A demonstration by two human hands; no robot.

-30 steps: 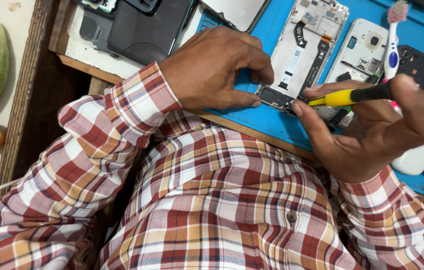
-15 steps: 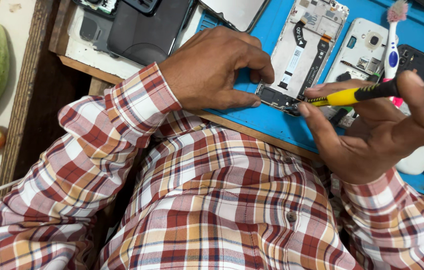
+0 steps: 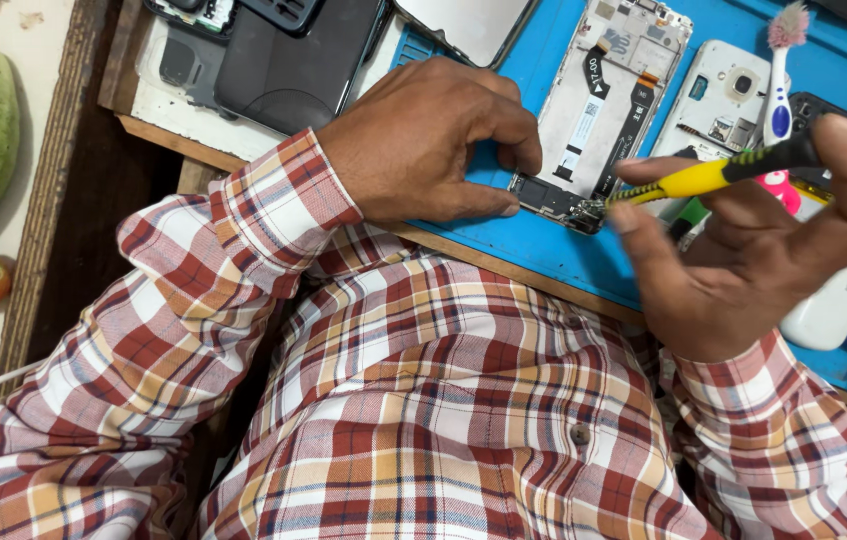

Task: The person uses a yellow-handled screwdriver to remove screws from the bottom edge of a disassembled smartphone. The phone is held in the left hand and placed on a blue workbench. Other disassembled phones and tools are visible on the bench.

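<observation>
A flat blue rubber work mat [image 3: 543, 250] is lying along the bench's near edge, crowded with phone parts, leaving little free room. On it, the opened white phone chassis [image 3: 608, 95] is looking light, stiff and fragile, best pinned by its rim. The left hand [image 3: 423, 140] is pressing its lower end, fingers curled. The right hand [image 3: 753, 250] is pinching a slim yellow-handled screwdriver [image 3: 703, 177], tip at the chassis's bottom corner.
</observation>
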